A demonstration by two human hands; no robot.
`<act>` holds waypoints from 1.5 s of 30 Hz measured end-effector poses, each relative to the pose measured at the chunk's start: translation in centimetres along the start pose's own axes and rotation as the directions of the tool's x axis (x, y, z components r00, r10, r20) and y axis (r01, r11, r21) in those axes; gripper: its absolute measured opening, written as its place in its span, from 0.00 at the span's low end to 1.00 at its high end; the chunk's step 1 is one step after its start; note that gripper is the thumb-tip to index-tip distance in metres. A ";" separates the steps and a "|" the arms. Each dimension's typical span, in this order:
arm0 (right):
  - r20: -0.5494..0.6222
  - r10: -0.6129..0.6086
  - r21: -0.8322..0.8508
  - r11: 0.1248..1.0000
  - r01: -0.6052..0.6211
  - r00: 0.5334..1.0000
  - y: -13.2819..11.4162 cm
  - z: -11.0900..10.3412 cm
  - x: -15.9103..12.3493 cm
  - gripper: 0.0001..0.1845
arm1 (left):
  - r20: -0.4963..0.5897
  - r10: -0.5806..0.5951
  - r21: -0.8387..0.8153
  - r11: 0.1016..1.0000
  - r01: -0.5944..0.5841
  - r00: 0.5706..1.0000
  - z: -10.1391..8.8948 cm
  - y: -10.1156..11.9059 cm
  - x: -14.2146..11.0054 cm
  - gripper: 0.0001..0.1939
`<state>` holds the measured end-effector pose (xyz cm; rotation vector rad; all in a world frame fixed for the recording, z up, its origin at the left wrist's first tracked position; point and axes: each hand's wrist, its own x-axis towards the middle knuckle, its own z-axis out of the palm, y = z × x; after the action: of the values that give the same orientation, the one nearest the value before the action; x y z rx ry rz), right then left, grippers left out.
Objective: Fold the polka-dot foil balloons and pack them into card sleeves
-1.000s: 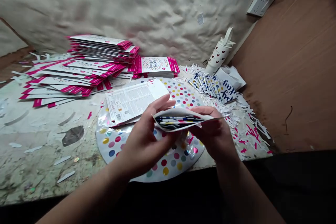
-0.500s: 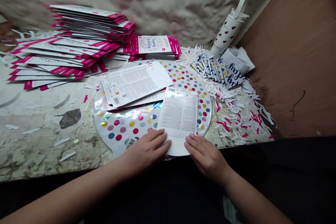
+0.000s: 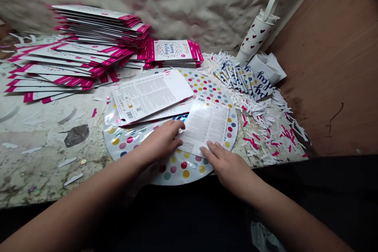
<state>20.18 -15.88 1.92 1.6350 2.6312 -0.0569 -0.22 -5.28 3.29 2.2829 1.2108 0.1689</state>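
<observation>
A white paper envelope [image 3: 205, 128] covered in small print lies tilted, printed side up, on the round polka-dot foil balloon [image 3: 184, 165]. My left hand [image 3: 165, 138] is at its left edge, thumb and forefinger curled against the paper. Stretched fingers of my right hand [image 3: 228, 165] rest flat on its lower right corner. Just beyond my left hand, several printed white envelopes [image 3: 153, 94] overlap on the balloon. The envelope's underside is hidden.
Piles of pink-edged packets [image 3: 97, 27] stand at the back left, with a shorter stack [image 3: 174, 53] beside them. At the right are a heart-patterned bottle [image 3: 255, 37], folded foil pieces [image 3: 245, 80] and paper scraps [image 3: 262, 114]. A brown board [image 3: 333, 86] borders the right side.
The open envelope with folded foil inside, held up earlier, went down flat on the balloon. Since then it has turned slightly and moved away from me, and its white flap no longer shows.
</observation>
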 end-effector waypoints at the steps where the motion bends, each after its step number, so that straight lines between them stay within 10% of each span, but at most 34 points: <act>1: 0.017 -0.005 -0.073 0.997 0.006 1.000 -0.2 -0.2 -0.1 0.28 | -0.040 -0.017 -0.030 0.999 0.016 0.999 -0.4 0.1 -0.6 0.10; 4: -0.034 -0.028 -0.219 0.976 0.020 0.999 -0.6 -1.2 -0.2 0.26 | 0.200 -0.086 -0.315 0.938 0.147 0.976 -0.6 1.1 -2.9 0.15; 7: -0.245 -0.097 -0.234 0.971 0.038 0.965 -1.1 -2.5 0.0 0.21 | 0.484 -0.001 -0.734 0.545 0.406 0.875 0.3 2.3 -4.0 0.19; 9: -0.404 -0.136 -0.223 0.974 0.046 0.905 -1.7 -2.8 0.5 0.18 | 0.404 -0.086 -0.871 0.268 0.412 0.911 1.1 2.9 -3.8 0.18; 13: -0.538 -0.103 -0.183 0.983 0.003 0.837 -3.2 -2.2 1.7 0.15 | 0.283 -0.354 -0.943 0.066 0.326 0.891 2.0 3.3 -2.4 0.13; 18: -0.552 -0.020 -0.028 1.000 0.006 0.833 -3.1 -1.9 2.1 0.14 | 0.332 -0.264 -0.912 -0.333 0.237 0.905 2.2 3.0 -2.1 0.06; 23: -0.453 0.128 0.454 0.885 0.104 0.882 -1.7 -2.7 3.2 0.18 | 0.109 -0.264 -0.979 0.138 0.149 0.958 2.4 2.3 -2.8 0.13; 28: -0.548 0.222 0.498 0.862 0.101 0.806 -1.6 -2.2 4.9 0.08 | 0.032 -0.239 -0.942 0.316 0.109 0.970 2.0 2.5 -2.7 0.16; 32: -0.291 0.328 0.540 0.832 -0.128 0.899 1.3 -3.3 3.0 0.11 | -0.002 -0.264 -0.916 0.388 0.104 0.965 0.8 2.4 -2.7 0.13; 37: -0.445 0.375 0.415 0.891 -0.184 0.813 5.3 -6.9 0.9 0.22 | -0.091 -0.063 -0.526 0.851 0.006 0.994 -2.9 3.8 -3.6 0.24; 42: -0.449 0.459 0.863 0.445 0.239 0.766 4.1 -8.7 4.0 0.08 | -0.308 0.089 -0.561 0.787 -0.257 0.947 -6.8 4.2 -4.5 0.34; 45: -0.422 0.547 0.906 0.230 0.355 0.723 3.7 -8.1 6.3 0.15 | -0.380 0.174 -0.301 0.906 -0.299 0.908 -9.0 2.0 -4.5 0.18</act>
<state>20.56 -8.14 9.61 2.5365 3.1332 -1.9490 -4.57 -6.10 12.55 2.1222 0.9535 0.8457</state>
